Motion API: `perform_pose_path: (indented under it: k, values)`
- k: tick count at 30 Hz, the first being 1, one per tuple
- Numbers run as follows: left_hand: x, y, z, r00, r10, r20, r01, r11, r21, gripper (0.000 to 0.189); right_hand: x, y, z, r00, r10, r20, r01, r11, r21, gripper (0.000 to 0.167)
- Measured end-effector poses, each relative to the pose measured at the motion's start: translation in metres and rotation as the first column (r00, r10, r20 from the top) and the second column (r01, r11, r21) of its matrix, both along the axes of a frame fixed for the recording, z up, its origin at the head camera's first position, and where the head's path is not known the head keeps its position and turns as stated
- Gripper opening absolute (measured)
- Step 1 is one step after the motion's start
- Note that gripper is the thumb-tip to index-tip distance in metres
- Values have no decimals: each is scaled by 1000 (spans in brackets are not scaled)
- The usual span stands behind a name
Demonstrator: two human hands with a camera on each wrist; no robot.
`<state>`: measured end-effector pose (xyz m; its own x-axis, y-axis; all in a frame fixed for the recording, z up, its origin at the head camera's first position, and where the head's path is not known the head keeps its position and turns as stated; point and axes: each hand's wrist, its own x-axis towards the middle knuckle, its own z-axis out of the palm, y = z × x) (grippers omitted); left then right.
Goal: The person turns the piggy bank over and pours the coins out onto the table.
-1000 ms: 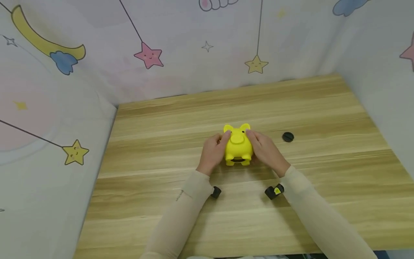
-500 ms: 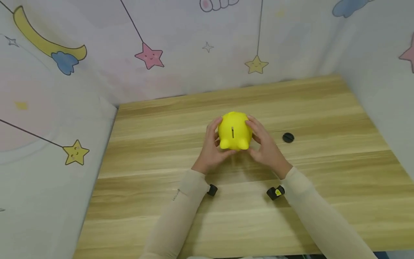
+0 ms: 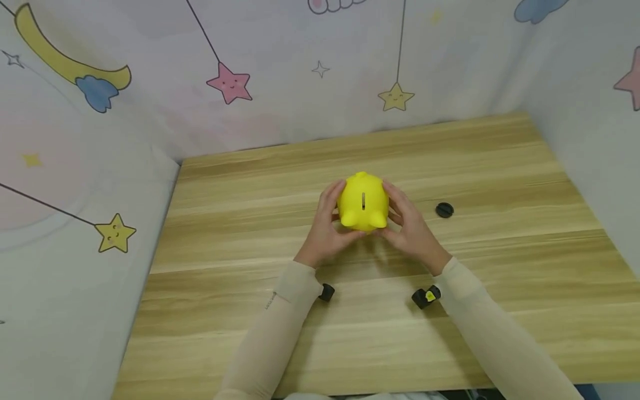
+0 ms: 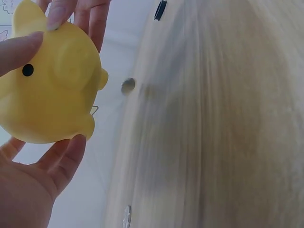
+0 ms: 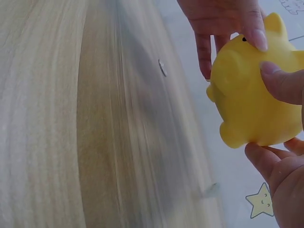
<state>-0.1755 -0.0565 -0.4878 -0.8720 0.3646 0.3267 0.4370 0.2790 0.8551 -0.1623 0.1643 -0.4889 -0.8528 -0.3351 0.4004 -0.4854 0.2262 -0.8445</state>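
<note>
A yellow piggy bank [image 3: 363, 203] is raised off the wooden table, its coin slot facing up in the head view and its ears towards me. My left hand [image 3: 327, 228] grips its left side, fingers along the body and thumb at the near side. On the other side my right hand [image 3: 412, 230] holds it the same way. Below the bank, the left wrist view shows a round coin [image 4: 128, 85]; whether it touches the table I cannot tell. Another coin [image 4: 127, 216] is lower in that view. The right wrist view also shows a thin coin [image 5: 163, 68]. The bank's underside is hidden.
A round black cap [image 3: 444, 210] lies on the table [image 3: 240, 222], right of my right hand. Behind the table hangs a pale printed wall cloth [image 3: 280, 111]. Small black wrist cameras [image 3: 426, 297] sit under both sleeves.
The piggy bank has swung from showing its snout and feet to showing its top slot, and sits farther from me. Both hands have turned with it; the last half second brings little movement.
</note>
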Motion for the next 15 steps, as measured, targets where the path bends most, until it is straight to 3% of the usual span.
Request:
perform_pose_path:
  k: [4, 7, 11, 15]
  values:
    - [-1, 2, -2, 1000, -4, 22, 4, 1000, -24, 104, 6, 1, 11, 996, -4, 90, 4, 1000, 2, 90]
    - [-2, 3, -2, 996, 20, 92, -16, 999, -45, 98, 10, 1, 23, 984, -22, 178, 19, 1000, 20, 84]
    - [-5, 5, 0, 975, 85, 203, -66, 993, -97, 80, 3, 3, 17, 952, -98, 289, 73, 993, 98, 71]
    - [-9, 8, 1, 960, 146, 238, -106, 979, -174, 70, -4, 0, 7, 922, -180, 342, 123, 975, 184, 69]
